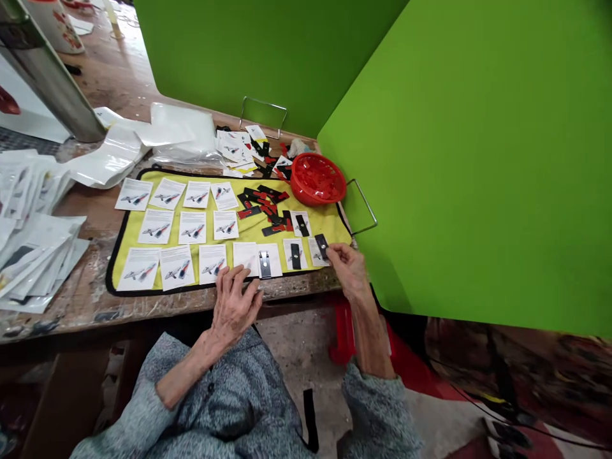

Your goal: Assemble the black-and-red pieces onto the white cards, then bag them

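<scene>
While right hand [348,268] pinches black clip [322,246] onto card [317,252], left hand [234,299] rests flat, empty, on mat edge [143,290]. We judge: step, clip-laying; next, 1 clip from pile [262,207] for bare card [213,262].

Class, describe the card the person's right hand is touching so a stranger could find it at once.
Find the yellow mat on the wooden table. Follow its near row of white cards to the far right end. That card, under the right hand, carries a black strip, unlike the bare cards leftward.

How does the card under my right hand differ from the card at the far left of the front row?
The card under the right hand, the right-end card, carries a small black piece; the far-left card carries none. The right-end card is fingered; the far-left card lies untouched. Both are white printed cards on the yellow mat.
</scene>
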The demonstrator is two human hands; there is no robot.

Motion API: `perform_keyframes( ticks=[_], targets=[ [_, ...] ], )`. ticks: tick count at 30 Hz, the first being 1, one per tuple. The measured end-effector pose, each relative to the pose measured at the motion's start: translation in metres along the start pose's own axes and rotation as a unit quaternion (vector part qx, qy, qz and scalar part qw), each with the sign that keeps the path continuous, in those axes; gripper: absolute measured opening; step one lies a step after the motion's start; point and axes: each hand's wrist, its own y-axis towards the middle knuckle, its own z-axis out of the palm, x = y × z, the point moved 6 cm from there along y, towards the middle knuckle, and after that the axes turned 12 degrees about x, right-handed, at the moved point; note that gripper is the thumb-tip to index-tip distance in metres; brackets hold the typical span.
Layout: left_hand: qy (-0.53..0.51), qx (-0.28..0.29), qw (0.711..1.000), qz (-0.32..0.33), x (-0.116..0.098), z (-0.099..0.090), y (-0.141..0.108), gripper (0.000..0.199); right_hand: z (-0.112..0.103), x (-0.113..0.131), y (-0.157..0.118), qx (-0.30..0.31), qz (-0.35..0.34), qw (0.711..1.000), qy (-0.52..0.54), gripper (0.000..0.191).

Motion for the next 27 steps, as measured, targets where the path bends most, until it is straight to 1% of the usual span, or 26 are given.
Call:
perform_keyframes(
  ticks=[3,5,6,8,10,11,12,14,15,16,17,19,21,24,26,27],
  targets=[
    [0.004,-0.007,1.000,0.005,-0.001,-0.001,0.000,0.016,0.005,-0.006,-0.009,-0.018,0.008,0.999,-0.049,0.025],
    [0.004,-0.008,1.000,0.000,-0.002,-0.001,0.000,0.016,0.008,0.000,-0.017,-0.024,0.009,0.996,-0.082,0.017],
    [0.003,-0.007,1.000,-0.005,-0.002,-0.001,0.000,0.015,0.009,0.005,-0.021,-0.030,0.015,0.993,-0.116,0.014],
    [0.002,-0.004,1.000,-0.018,-0.002,-0.001,0.000,0.015,0.007,0.015,-0.030,-0.047,0.031,0.973,-0.223,0.015],
    [0.005,-0.006,1.000,-0.025,-0.003,0.000,0.000,0.015,0.008,0.029,-0.030,-0.059,0.024,0.944,-0.324,0.019],
    [0.007,-0.009,1.000,-0.026,-0.003,0.000,0.001,0.015,0.012,0.038,-0.026,-0.051,0.000,0.938,-0.344,0.021],
    [0.008,-0.014,1.000,-0.025,-0.003,0.000,0.001,0.016,0.020,0.050,-0.018,-0.030,-0.042,0.941,-0.335,0.022],
    [0.011,-0.023,0.999,-0.024,-0.004,0.001,0.001,0.016,0.045,0.079,0.004,0.039,-0.154,0.945,-0.286,0.025],
    [0.012,-0.027,0.999,-0.026,-0.004,0.001,0.001,0.017,0.061,0.095,0.016,0.081,-0.209,0.937,-0.267,0.027],
    [0.013,-0.030,0.999,-0.029,-0.004,0.002,0.001,0.017,0.078,0.110,0.028,0.116,-0.256,0.921,-0.269,0.029],
    [0.013,-0.033,0.999,-0.032,-0.004,0.001,0.001,0.018,0.095,0.122,0.040,0.141,-0.287,0.901,-0.293,0.032],
    [0.005,-0.042,0.998,-0.037,-0.005,-0.001,0.001,0.018,0.122,0.137,0.059,0.168,-0.314,0.863,-0.358,0.036],
    [-0.014,-0.048,0.998,-0.043,-0.006,-0.006,0.000,0.018,0.138,0.140,0.072,0.179,-0.321,0.843,-0.394,0.040],
    [-0.020,-0.035,0.997,-0.066,-0.003,-0.014,-0.005,0.019,0.145,0.137,0.074,0.182,-0.348,0.824,-0.408,0.046],
    [-0.006,-0.010,0.996,-0.083,0.001,-0.016,-0.008,0.020,0.142,0.137,0.072,0.181,-0.357,0.813,-0.422,0.044],
    [0.001,0.001,0.996,-0.086,0.003,-0.015,-0.009,0.019,0.139,0.138,0.071,0.176,-0.349,0.816,-0.425,0.041]
  ],
)
